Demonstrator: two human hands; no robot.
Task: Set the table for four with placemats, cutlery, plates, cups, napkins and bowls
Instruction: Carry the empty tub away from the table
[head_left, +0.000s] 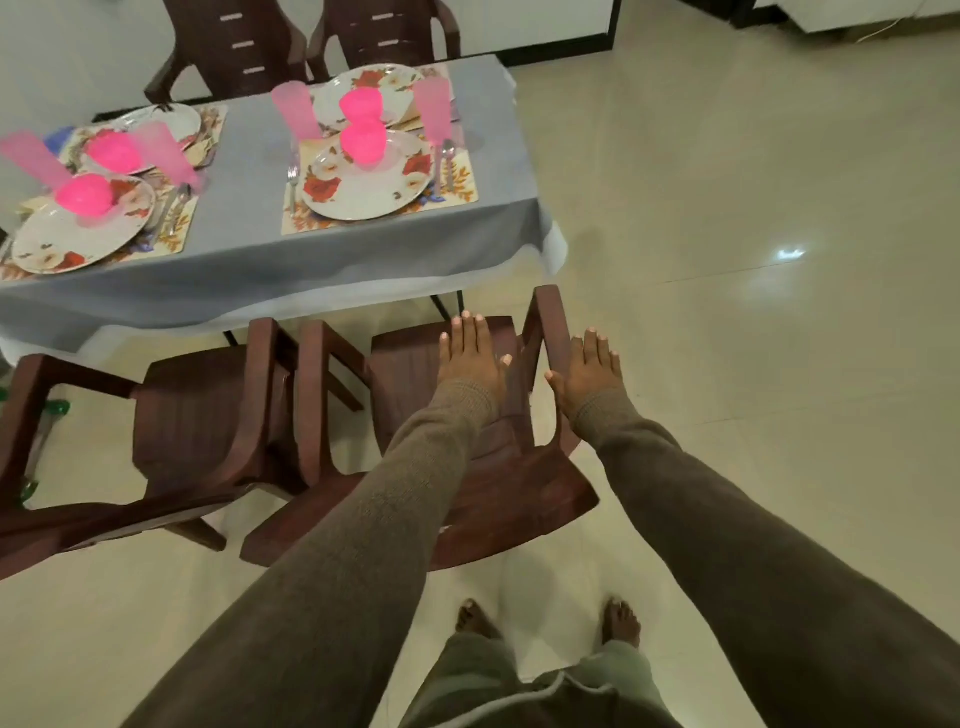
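Left hand (470, 353): I held it flat, fingers straight, over the chair (498, 467).
Right hand (589, 371): flat, beside its armrest (553, 332).

Glossy cream floor tiles (753, 182) catch a bright glint of light on the right. A table under a grey cloth (249, 249) stands at far left, dark brown plastic armchairs on its near (197, 441) and far (234, 47) sides.

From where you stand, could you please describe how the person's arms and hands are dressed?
Both arms wear long, close-fitting knitted sleeves in a brownish-grey, with ribbed cuffs reaching the wrists. The left hand and right hand are bare: no gloves, rings, watch or bracelets show. The fingernails look short and unpainted.
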